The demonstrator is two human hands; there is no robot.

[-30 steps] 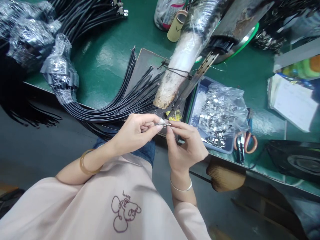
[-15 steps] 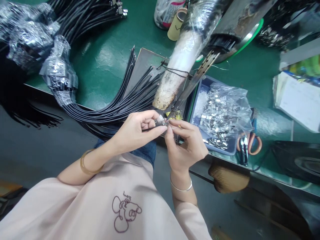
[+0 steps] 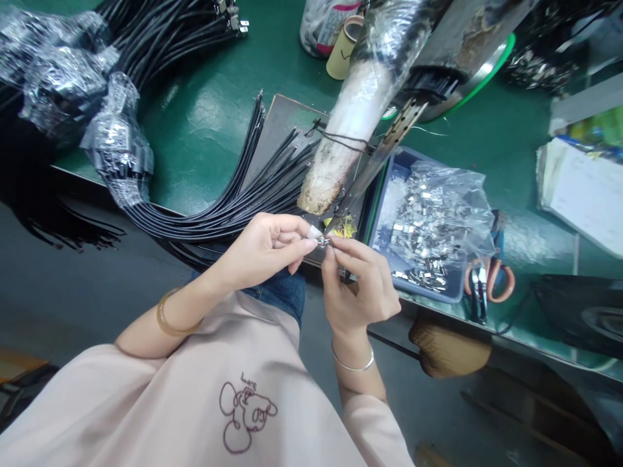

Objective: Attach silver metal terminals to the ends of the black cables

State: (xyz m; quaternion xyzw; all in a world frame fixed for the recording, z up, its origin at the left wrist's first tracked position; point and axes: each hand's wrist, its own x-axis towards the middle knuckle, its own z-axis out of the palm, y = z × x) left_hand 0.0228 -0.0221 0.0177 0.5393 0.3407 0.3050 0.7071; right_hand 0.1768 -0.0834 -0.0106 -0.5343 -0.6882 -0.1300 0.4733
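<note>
My left hand, with a white wrap on one fingertip, pinches a small metal piece between thumb and forefinger. My right hand grips the same piece from the other side, thumb and forefinger together. Both hands meet just below the tip of a soldering iron. A thick wrapped tube with a stained end hangs beside the iron. Black cables bend across the table edge to the left, their bare ends on a grey board.
A blue tray with bagged metal parts stands right of my hands. Orange-handled scissors and pliers lie beside it. Farther right are papers. Plastic-wrapped cable bundles lie left; a jar stands behind.
The fingers of my left hand have shifted slightly, and the small metal piece between the hands shows more clearly. My right hand has moved a little to the left.
</note>
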